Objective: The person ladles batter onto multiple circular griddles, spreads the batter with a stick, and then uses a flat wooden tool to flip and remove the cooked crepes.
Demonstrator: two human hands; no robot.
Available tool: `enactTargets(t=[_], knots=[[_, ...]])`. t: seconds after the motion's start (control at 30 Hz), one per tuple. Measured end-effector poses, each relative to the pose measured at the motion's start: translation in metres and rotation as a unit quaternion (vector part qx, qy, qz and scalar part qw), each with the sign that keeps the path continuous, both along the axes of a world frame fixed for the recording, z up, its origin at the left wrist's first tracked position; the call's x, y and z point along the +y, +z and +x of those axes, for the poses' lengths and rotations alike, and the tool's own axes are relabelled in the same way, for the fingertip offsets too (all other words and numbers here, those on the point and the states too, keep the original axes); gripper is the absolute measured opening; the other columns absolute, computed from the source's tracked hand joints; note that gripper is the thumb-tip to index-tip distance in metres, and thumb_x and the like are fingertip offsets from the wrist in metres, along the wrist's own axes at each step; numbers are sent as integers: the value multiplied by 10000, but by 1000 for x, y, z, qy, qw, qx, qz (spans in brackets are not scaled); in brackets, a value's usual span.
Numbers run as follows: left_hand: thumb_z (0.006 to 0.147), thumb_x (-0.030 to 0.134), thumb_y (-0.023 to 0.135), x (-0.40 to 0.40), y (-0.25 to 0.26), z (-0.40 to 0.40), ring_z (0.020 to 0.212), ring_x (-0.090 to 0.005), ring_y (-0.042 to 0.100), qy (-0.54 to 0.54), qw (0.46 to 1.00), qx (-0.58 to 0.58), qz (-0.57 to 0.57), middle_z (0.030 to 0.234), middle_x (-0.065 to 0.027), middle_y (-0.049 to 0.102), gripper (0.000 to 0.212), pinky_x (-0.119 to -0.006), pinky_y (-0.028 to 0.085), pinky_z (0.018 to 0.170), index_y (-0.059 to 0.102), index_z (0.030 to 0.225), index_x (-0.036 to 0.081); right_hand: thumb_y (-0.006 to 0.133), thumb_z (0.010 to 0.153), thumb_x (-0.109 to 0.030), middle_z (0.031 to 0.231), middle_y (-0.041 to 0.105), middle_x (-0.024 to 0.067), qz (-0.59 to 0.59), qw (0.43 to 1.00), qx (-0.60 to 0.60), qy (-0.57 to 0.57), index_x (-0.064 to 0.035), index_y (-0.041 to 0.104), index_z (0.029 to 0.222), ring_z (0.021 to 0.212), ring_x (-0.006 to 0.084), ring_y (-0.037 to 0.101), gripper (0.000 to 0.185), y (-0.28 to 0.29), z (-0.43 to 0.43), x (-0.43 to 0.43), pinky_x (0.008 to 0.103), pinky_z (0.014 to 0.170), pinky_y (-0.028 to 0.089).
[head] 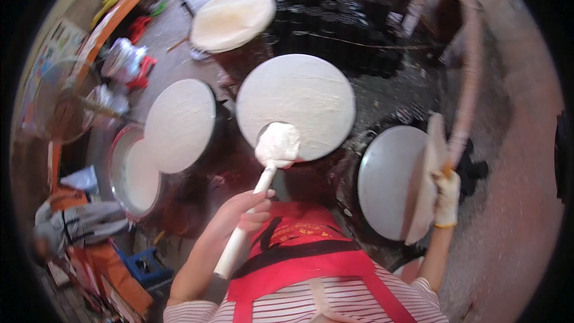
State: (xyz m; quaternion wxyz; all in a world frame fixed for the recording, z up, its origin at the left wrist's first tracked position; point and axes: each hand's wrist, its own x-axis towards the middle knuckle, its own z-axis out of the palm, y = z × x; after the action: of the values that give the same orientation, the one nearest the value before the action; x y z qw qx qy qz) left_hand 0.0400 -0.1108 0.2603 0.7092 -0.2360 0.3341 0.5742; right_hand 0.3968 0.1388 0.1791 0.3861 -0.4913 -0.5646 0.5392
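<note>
My left hand (251, 213) is closed around the white handle of a ladle (233, 246). A mound of thick white batter (279, 141) fills the ladle's bowl, over the near edge of a round griddle (296, 94) coated with a pale, streaky layer. My right hand (447, 197), in a white work glove, grips a flat round lid (428, 188) at an orange-brown part near its rim. The lid is tilted, nearly edge-on, above a bare grey griddle (388, 179). To the left, another pale-coated round griddle (179, 125) overlaps a red-rimmed basin of white batter (134, 179).
Further round tops (235, 20) stand beyond, near dark cylinders (332, 31). A thick pale hose (471, 67) hangs at the right. At the left are a fan (67, 98), a person in grey (85, 222), a blue plastic stool (143, 264) and plastic bags (123, 60).
</note>
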Motion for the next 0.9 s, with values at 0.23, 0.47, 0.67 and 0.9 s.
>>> enactTargets(t=[0.23,0.47,0.67,0.9], knots=[[910,74,410,-2,-31,-110,478,-48,324,11,998,11,66,684,-26,368,196,-146,289,342,388,1074,-30,551,823,-215,924,554,35,64,996,30,-50,46,576,1001,838,128,519,317,57,-141,79,267,808,399],[895,82,451,-30,-33,-235,477,-20,338,26,995,63,72,672,12,389,89,-134,279,353,375,924,45,584,813,-162,666,455,-42,30,990,127,51,-86,588,942,493,55,383,149,103,-496,133,209,447,339],[898,116,460,-54,-30,-327,466,-27,339,38,990,122,60,656,26,385,94,-147,277,371,380,887,68,538,847,-130,524,363,-7,-38,926,373,55,-108,430,734,367,108,322,158,128,-652,188,236,357,286],[899,128,472,-70,-25,-388,460,-29,324,85,983,162,29,663,18,382,103,-162,274,378,390,880,69,586,803,-219,515,425,-1,-100,982,107,-123,-69,501,680,362,136,374,212,-69,-690,171,284,339,296]])
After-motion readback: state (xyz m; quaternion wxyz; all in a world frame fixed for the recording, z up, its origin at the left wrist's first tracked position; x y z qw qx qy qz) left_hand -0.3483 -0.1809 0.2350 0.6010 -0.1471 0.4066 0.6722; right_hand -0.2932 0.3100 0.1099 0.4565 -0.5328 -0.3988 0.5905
